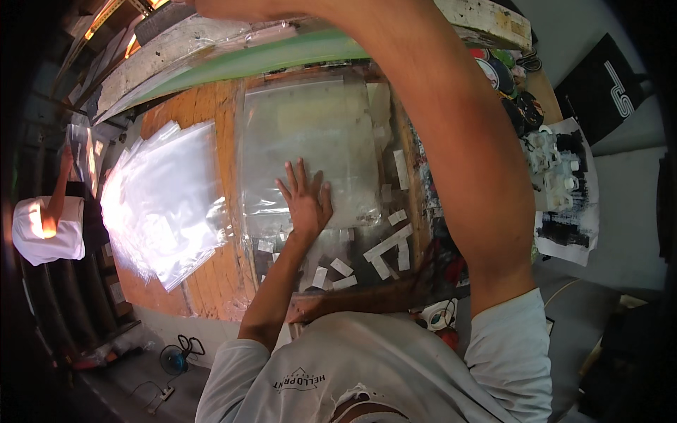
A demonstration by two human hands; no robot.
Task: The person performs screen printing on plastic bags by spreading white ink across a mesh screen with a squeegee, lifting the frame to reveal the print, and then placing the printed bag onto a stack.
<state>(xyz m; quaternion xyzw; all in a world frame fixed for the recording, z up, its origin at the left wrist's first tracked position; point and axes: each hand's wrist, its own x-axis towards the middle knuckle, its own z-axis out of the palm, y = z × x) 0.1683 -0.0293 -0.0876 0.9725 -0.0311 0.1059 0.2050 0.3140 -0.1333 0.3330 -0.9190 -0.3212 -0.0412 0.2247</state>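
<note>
My left hand (307, 201) lies flat with fingers spread on a clear plastic bag (282, 134). The bag rests on a wooden table among pieces of pale tape. My right arm reaches up across the view, and my right hand (211, 7) is at the upper edge, by a raised printing screen frame (486, 21) with a greenish mesh (268, 60). The fingers of that hand are cut off, so its grip is hidden. To the left of my left hand, a fanned pile of clear plastic bags (169, 197) shines in the light.
Strips of tape (384, 243) are stuck along the near right of the work surface (226, 127). Ink tubs (497, 74) stand at the right, near white plastic containers (560, 176) on ink-stained paper. At far left another person's white sleeve (49, 229) shows beside clear plastic.
</note>
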